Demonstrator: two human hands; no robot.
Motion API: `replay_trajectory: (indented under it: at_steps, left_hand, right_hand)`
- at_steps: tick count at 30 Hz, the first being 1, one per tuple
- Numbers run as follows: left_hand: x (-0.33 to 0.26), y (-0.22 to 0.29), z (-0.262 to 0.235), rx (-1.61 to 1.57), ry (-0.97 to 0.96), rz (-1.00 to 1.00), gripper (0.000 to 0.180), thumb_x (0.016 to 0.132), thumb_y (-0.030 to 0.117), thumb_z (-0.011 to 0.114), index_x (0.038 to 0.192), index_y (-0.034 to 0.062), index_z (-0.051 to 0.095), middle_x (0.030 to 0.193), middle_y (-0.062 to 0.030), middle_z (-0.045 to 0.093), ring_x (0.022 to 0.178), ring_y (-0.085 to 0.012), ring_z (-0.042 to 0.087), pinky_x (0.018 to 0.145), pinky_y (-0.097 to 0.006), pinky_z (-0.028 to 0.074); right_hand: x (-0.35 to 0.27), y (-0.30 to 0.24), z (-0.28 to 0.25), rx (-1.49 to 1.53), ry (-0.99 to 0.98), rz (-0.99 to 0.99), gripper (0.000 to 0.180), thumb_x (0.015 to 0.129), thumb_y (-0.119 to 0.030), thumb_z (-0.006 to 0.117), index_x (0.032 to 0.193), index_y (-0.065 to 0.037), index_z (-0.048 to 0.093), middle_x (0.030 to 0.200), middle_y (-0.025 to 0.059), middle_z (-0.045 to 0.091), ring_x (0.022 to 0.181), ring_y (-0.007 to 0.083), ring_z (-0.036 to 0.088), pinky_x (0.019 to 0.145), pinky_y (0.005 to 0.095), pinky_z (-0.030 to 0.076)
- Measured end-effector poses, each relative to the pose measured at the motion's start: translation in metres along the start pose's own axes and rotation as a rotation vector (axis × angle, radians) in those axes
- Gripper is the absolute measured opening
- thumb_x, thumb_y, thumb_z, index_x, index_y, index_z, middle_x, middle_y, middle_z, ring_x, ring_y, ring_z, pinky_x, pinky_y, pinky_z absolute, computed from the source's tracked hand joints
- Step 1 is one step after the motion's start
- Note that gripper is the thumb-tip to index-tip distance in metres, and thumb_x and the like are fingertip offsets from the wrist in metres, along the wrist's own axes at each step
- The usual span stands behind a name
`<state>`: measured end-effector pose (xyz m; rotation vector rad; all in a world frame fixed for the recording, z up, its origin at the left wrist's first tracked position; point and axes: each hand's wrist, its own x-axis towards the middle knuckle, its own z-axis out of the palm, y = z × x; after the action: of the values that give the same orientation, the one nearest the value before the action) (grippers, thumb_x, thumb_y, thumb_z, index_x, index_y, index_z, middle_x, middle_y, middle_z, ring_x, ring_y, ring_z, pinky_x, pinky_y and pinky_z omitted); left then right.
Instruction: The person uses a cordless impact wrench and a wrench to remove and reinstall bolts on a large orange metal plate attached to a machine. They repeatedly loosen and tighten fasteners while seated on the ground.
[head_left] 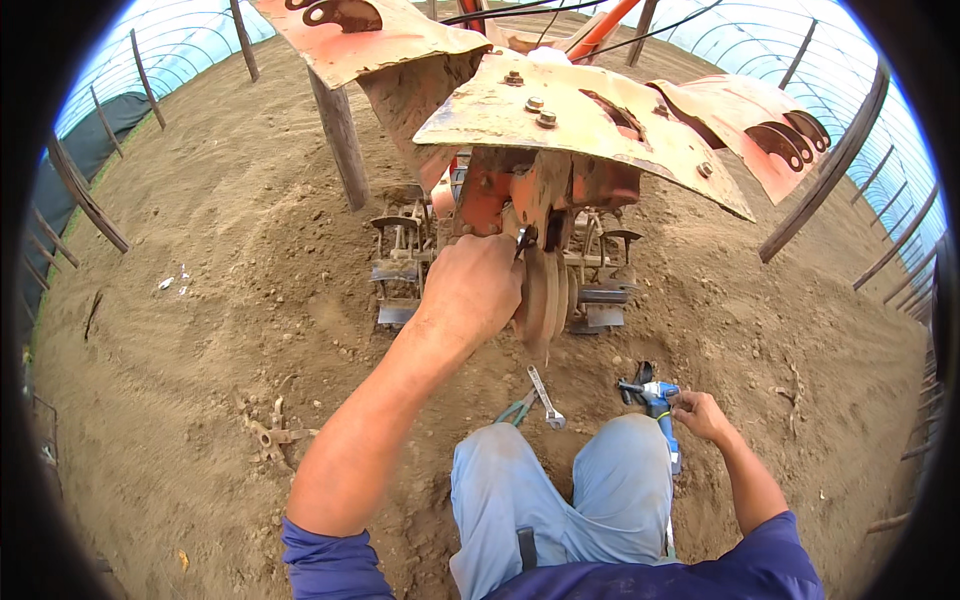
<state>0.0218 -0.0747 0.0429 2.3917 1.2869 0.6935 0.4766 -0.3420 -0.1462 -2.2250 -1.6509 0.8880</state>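
My left hand [478, 285] is closed at the middle of an orange, mud-caked tiller [490, 200], below its fender. A small dark metal piece [525, 238] shows beside the fingers; whatever they grip is hidden. Just right of this hand hangs a brown, soil-covered metal part [545, 300]. Off to the right, beside my knee, my right hand [702, 415] has its fingers curled together at the back end of a blue cordless impact driver [660, 392]. Anything pinched in those fingers is too small to tell. An adjustable wrench [546, 400] and green-handled pliers [518, 408] lie on the soil before my knees.
Tiller tines [398, 270] stick out on both sides of the machine. Its bolted fender [590, 110] overhangs my left hand. Wooden posts [340, 140] stand nearby under a plastic-covered tunnel frame. Loose muddy tine pieces [270, 435] lie on the soil at left.
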Motion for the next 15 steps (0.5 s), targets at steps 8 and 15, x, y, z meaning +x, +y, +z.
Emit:
replay_trajectory:
  at_steps: [8, 15]
  left_hand:
    - [0.019, 0.016, -0.032, -0.285, -0.182, -0.121, 0.027, 0.096, 0.017, 0.063, 0.097, -0.0075, 0.074, 0.083, -0.0269, 0.073, 0.084, -0.0447, 0.073, 0.082, -0.052, 0.056]
    - [0.036, 0.011, -0.046, -0.515, -0.442, -0.286, 0.017, 0.096, 0.008, 0.062, 0.094, -0.0049, 0.073, 0.076, -0.0066, 0.069, 0.063, -0.0131, 0.062, 0.059, -0.033, 0.05]
  right_hand:
    - [0.016, 0.025, 0.003, 0.035, 0.029, -0.054, 0.024, 0.092, -0.012, 0.078, 0.114, -0.002, 0.079, 0.093, 0.0156, 0.079, 0.086, 0.0225, 0.076, 0.08, 0.0387, 0.061]
    - [0.037, 0.048, 0.031, 0.021, 0.011, -0.075, 0.027, 0.09, -0.012, 0.08, 0.114, -0.001, 0.079, 0.089, 0.0149, 0.078, 0.084, 0.0242, 0.076, 0.08, 0.0394, 0.059]
